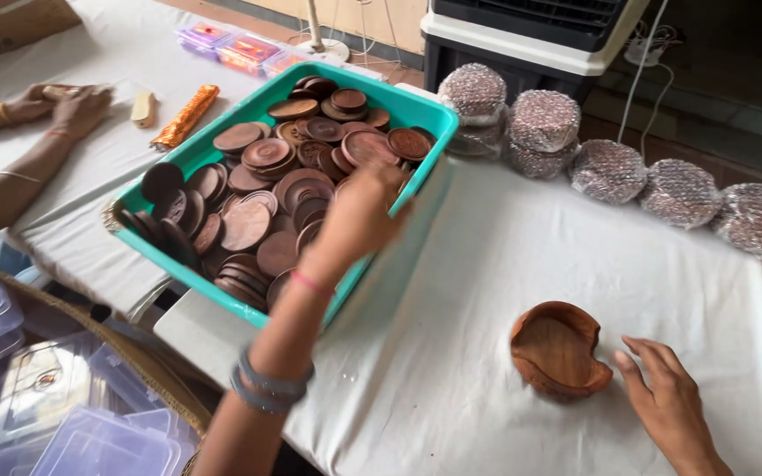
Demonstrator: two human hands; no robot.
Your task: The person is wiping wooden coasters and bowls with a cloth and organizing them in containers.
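Observation:
My left hand (359, 216) reaches into a teal plastic crate (416, 110) filled with several round brown wooden discs (262, 189). Its fingers curl over the discs near the crate's right side; whether it grips one is hidden by the back of the hand. My right hand (663, 392) rests flat on the white cloth with fingers spread, its fingertips just right of a brown wooden bowl-shaped piece (559, 350) with a notched rim. The right hand holds nothing.
Several bubble-wrapped stacks of discs (610, 167) line the far side of the white-covered table (504, 264). Another person's hands (59, 106) rest on the left table beside an orange foil packet (185, 115). Clear plastic boxes (63, 423) sit low at left.

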